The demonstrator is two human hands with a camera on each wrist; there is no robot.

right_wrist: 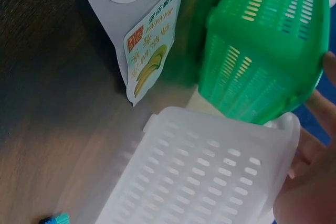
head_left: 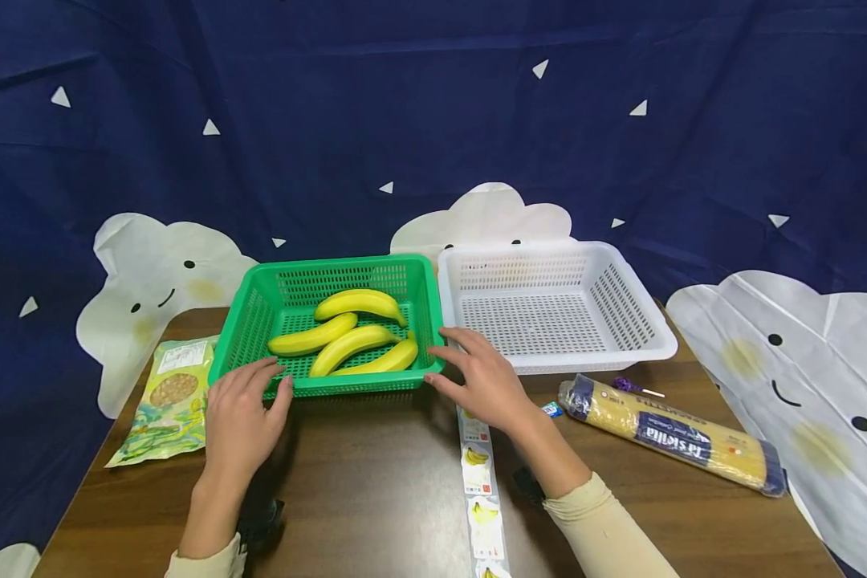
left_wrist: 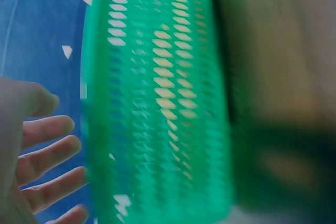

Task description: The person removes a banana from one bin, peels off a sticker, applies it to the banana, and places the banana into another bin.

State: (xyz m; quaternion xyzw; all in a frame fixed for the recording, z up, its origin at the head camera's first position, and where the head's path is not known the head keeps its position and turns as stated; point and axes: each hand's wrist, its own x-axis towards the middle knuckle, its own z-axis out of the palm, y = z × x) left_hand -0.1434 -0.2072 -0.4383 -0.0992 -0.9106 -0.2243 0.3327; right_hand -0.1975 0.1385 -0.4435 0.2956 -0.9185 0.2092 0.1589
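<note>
A green plastic basket (head_left: 325, 384) stands at the back of the table with several yellow bananas (head_left: 359, 303) lying in it. My left hand (head_left: 242, 417) is at its front left rim, fingers spread and slightly bent. In the left wrist view those fingers (left_wrist: 52, 153) are beside the basket's rim, not wrapped round it. At the front right corner, my right hand (head_left: 487, 381) reaches to the rim with loosely spread fingers. The right wrist view shows its fingertips by the green rim, above the white basket's edge (right_wrist: 283, 135); contact is hard to tell.
Right of the green basket stands a white basket (head_left: 549, 365). A pack of spaghetti (head_left: 672, 433), a purple lollipop (head_left: 627, 384) and a small blue item (head_left: 552, 409) lie in front of it. A strip of banana stickers (head_left: 486, 522) runs toward me. A green-yellow bag (head_left: 166, 401) lies at left.
</note>
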